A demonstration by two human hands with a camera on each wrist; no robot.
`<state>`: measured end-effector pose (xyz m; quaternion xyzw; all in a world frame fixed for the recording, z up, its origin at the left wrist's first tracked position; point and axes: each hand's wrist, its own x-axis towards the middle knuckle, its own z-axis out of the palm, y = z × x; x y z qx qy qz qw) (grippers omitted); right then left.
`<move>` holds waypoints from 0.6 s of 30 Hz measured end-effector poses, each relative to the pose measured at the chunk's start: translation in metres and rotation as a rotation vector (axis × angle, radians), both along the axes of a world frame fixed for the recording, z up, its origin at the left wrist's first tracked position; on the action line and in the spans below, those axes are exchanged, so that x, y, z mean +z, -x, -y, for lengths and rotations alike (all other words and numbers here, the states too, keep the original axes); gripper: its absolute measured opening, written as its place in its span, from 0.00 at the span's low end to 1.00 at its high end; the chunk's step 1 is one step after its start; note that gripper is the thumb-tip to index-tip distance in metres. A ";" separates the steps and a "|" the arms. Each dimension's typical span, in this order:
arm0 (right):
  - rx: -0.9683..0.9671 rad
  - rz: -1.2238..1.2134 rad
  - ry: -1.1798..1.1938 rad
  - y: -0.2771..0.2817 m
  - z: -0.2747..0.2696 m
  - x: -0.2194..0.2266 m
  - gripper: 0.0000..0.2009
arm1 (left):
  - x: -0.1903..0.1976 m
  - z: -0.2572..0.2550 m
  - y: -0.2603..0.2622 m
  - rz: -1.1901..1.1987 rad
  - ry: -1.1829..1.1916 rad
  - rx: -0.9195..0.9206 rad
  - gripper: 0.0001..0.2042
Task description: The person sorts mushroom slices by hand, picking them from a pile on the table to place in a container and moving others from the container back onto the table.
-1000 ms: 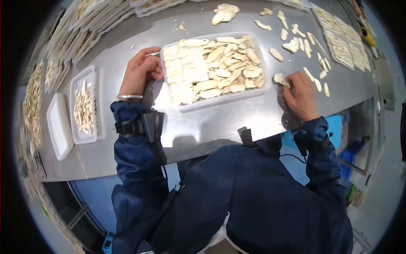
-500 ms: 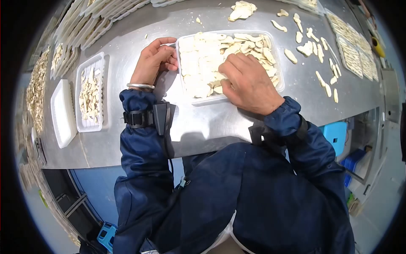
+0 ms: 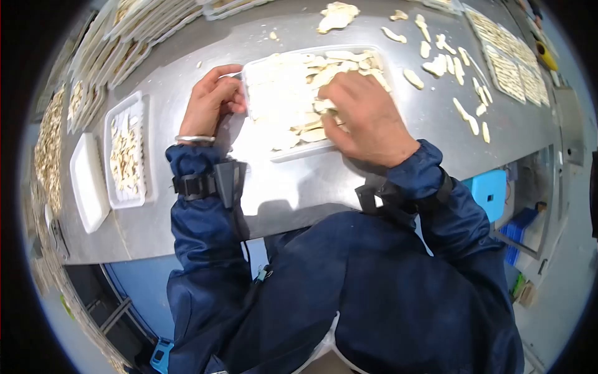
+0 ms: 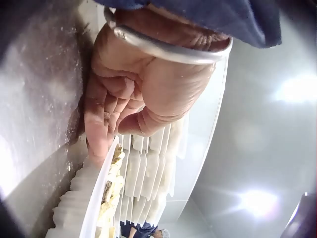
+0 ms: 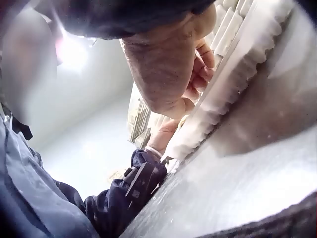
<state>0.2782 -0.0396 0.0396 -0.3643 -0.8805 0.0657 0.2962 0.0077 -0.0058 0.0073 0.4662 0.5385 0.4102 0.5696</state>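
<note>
A clear plastic tray (image 3: 275,157) of pale sliced pieces, resembling mushroom, lies on the metal table in the head view. At its left edge is my left hand (image 3: 210,103), fingers loosely bent and touching the rim (image 4: 97,191), seen also in the left wrist view with the hand (image 4: 143,84) above it. My right hand (image 3: 369,118) is over the tray's right half, fingers curled down and pinching a slice (image 3: 324,106) among the others; its fingertips are partly hidden. The right wrist view shows that hand (image 5: 166,69) just over the tray wall (image 5: 218,94).
Loose slices (image 3: 436,66) lie scattered to the right, with a larger clump (image 3: 337,17) behind the tray. Filled trays (image 3: 503,71) stand at the far right; stacked trays (image 3: 112,53) are at the back left. Nearer left are a part-filled tray (image 3: 126,153) and a white tray (image 3: 89,184).
My right hand has moved left from the table beside the tray to over its slices, carrying a slice. My left hand has stayed at the tray's left edge.
</note>
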 end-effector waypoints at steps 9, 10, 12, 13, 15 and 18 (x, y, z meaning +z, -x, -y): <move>-0.772 0.281 0.126 -0.231 -0.008 0.005 0.06 | -0.005 -0.004 0.004 0.073 -0.003 -0.057 0.15; -0.763 0.290 0.187 -0.243 -0.003 0.000 0.07 | -0.006 -0.004 0.005 0.081 -0.003 -0.062 0.15; -0.787 0.254 0.318 -0.242 0.007 -0.002 0.08 | -0.008 -0.005 0.006 0.085 -0.006 -0.068 0.16; -0.763 0.251 0.287 -0.235 0.008 -0.004 0.08 | -0.007 -0.006 0.006 0.083 -0.007 -0.073 0.16; -0.712 0.241 0.224 -0.226 0.011 -0.012 0.08 | -0.009 -0.006 0.007 0.093 -0.004 -0.076 0.16; -0.733 0.325 0.162 -0.230 0.005 -0.026 0.07 | -0.007 -0.006 0.006 0.078 -0.002 -0.065 0.16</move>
